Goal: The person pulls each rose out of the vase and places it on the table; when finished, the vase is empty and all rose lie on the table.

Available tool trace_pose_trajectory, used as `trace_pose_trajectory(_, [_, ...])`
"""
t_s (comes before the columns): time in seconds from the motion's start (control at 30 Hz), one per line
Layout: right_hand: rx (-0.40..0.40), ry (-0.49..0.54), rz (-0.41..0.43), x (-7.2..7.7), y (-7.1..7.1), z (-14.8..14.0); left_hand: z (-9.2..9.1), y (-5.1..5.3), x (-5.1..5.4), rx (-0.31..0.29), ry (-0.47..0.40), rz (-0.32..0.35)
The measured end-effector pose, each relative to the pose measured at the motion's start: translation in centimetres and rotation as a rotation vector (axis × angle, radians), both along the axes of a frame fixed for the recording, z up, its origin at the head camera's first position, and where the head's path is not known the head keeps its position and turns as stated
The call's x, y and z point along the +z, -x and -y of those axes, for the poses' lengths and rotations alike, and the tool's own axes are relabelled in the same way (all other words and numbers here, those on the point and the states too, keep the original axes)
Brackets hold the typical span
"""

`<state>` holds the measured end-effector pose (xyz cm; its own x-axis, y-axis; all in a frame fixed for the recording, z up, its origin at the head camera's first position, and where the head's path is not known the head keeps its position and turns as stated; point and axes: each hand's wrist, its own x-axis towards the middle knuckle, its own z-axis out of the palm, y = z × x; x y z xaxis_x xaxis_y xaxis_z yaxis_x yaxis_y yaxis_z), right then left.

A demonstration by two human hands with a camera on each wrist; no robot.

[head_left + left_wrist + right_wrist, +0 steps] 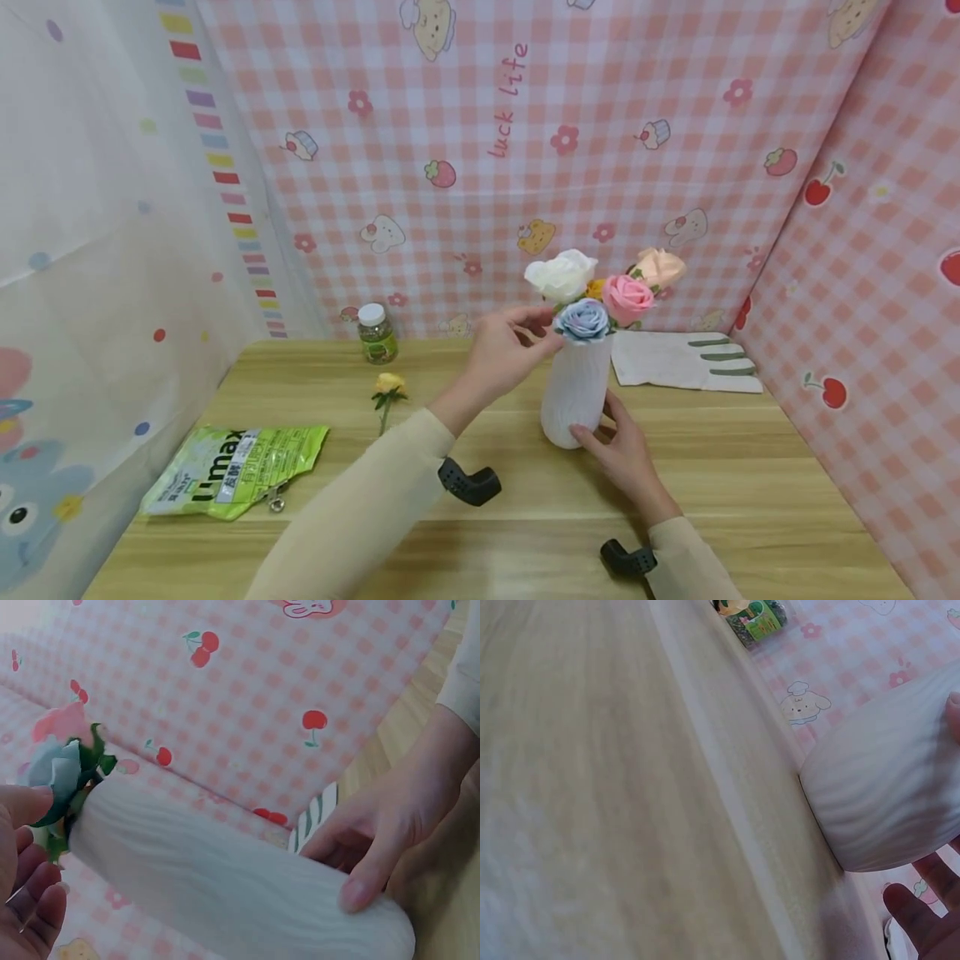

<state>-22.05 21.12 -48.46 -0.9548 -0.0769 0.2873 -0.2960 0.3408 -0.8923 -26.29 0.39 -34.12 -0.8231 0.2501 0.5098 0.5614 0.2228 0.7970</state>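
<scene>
Centre-right, our right hand (628, 460) clasps the vase (573, 392); our left hand (504, 350), pinch unclear, seemingly arranges the blue rose (583, 320), which likely needs gentle settling.

The pink checked cloth (480, 196) reads "luck life", and the green bag (238, 472) reads "Umax" beside smaller Chinese characters.

A white vase (885, 772) with wavy ribs was gripped by the right hand (934, 919), its base set on the table (615, 787). A jar (757, 622) with a green label, only partly shown, was seen at the table's far edge. Beyond that edge, a pink-checked cloth (844, 660) printed with a hatted puppy (805, 709) was shown.
</scene>
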Motion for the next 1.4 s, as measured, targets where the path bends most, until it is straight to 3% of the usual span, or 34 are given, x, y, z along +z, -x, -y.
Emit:
trace_pose_trajectory(0.13, [0.002, 0.004, 0.009, 0.0, 0.0, 0.1, -1.5, 0.4, -0.1, -0.028, 0.045, 0.012])
trace_pose_trajectory(0.3, [-0.005, -0.014, 0.028, 0.1, 0.0, 0.1, -3.2, 0.4, -0.5, -0.006, 0.096, 0.031])
trace_pose_trajectory(0.5, [-0.011, -0.037, 0.013, 0.0, 0.1, 0.1, -5.1, 0.3, -0.8, 0.077, -0.033, 0.087])
trace_pose_trajectory(0.6, [-0.011, -0.028, 0.005, -1.0, 0.6, -0.1, -5.6, 0.2, -0.7, 0.108, -0.107, 0.082])
trace_pose_trajectory(0.73, [-0.015, -0.019, 0.005, -2.6, 1.6, -0.6, -5.5, 0.0, -0.1, 0.113, -0.153, 0.044])
trace_pose_trajectory(0.9, [-0.015, -0.016, 0.007, -2.9, 1.8, -0.9, -4.8, 0.0, 0.5, 0.122, -0.148, 0.007])
trace_pose_trajectory(1.0, [-0.007, -0.009, 0.007, -2.6, 1.7, -0.8, -4.5, 0.2, 0.9, 0.111, -0.143, -0.044])
trace_pose_trajectory(1.23, [0.011, -0.032, -0.001, -0.1, 0.3, -0.1, -4.0, 0.5, 1.8, 0.079, -0.154, -0.178])
trace_pose_trajectory(1.4, [0.013, -0.036, 0.023, 0.1, 0.2, -0.1, -4.1, 0.6, 2.4, 0.094, -0.204, -0.319])
